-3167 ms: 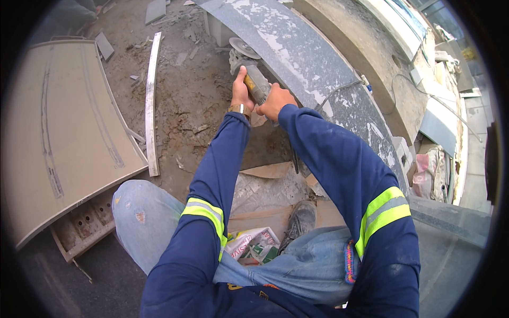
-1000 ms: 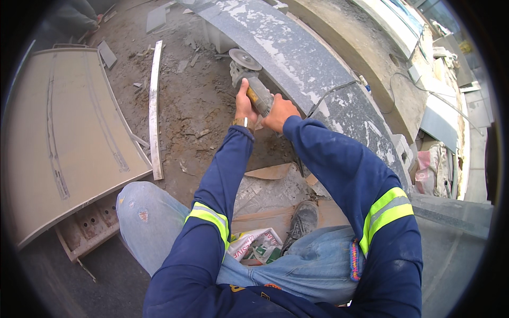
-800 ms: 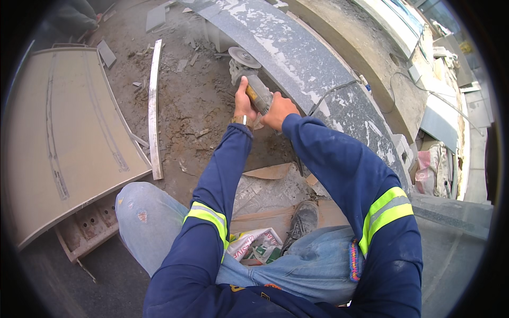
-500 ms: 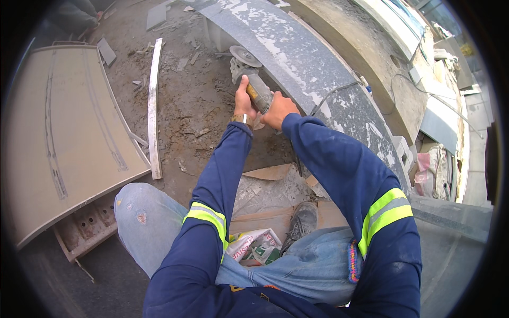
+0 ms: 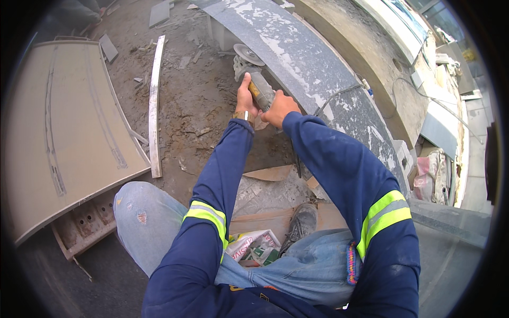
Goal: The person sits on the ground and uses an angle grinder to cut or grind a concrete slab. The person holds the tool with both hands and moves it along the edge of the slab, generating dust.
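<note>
Head view. Both hands hold an angle grinder (image 5: 258,87) at the edge of a long curved grey stone slab (image 5: 297,63) that runs from the top centre toward the right. The left hand (image 5: 244,99) has its grip wrapped round the grinder's body from the left side, fingers pressed together on the housing; a wristwatch (image 5: 243,115) sits at its cuff. The right hand (image 5: 279,107) has its grip closed over the rear of the grinder's body, just beside the left hand. The grinder's disc (image 5: 248,54) lies near the slab's inner edge; whether it touches the stone cannot be told. A cable (image 5: 339,95) runs across the slab's upper face. Both forearms wear dark blue sleeves with yellow reflective bands (image 5: 207,216). On the dusty ground to the left lie a narrow curved stone strip (image 5: 154,106) and a large beige curved panel (image 5: 63,132). Below, a knee in light jeans (image 5: 143,217) and a grey shoe (image 5: 300,225) rest near flattened cardboard (image 5: 273,173).
</note>
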Motion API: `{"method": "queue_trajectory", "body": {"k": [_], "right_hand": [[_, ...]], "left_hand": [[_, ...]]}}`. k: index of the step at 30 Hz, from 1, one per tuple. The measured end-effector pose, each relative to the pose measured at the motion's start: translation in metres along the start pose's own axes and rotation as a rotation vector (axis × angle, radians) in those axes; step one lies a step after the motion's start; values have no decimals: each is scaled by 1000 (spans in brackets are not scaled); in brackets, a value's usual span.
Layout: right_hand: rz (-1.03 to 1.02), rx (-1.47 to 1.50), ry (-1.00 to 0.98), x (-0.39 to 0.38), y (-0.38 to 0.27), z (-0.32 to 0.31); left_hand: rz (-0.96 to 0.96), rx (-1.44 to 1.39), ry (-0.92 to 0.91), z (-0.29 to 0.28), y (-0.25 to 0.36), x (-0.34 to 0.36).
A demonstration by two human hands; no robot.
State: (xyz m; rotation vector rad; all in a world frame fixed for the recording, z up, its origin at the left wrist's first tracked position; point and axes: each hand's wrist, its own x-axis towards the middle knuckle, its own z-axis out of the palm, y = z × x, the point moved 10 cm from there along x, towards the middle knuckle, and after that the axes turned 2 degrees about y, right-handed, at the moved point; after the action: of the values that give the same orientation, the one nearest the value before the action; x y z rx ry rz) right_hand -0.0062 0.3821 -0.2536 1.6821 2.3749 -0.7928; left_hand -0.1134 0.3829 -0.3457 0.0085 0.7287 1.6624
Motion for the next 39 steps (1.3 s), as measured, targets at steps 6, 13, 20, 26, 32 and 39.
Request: {"method": "queue_trajectory", "body": {"k": [6, 13, 20, 26, 32, 39], "right_hand": [[8, 20, 0, 2, 4, -4], [-21, 1, 30, 3, -5, 0], [-24, 9, 31, -1, 9, 1], [-20, 0, -3, -11, 5, -1], [-28, -6, -10, -18, 7, -4], [-29, -12, -2, -21, 10, -4]], "left_hand": [[2, 22, -9, 2, -3, 6], [-14, 8, 1, -7, 0, 10], [-23, 10, 25, 5, -7, -5], [5, -7, 24, 1, -7, -11], [37, -15, 18, -1, -11, -11], [43, -7, 9, 1, -14, -15]]}}
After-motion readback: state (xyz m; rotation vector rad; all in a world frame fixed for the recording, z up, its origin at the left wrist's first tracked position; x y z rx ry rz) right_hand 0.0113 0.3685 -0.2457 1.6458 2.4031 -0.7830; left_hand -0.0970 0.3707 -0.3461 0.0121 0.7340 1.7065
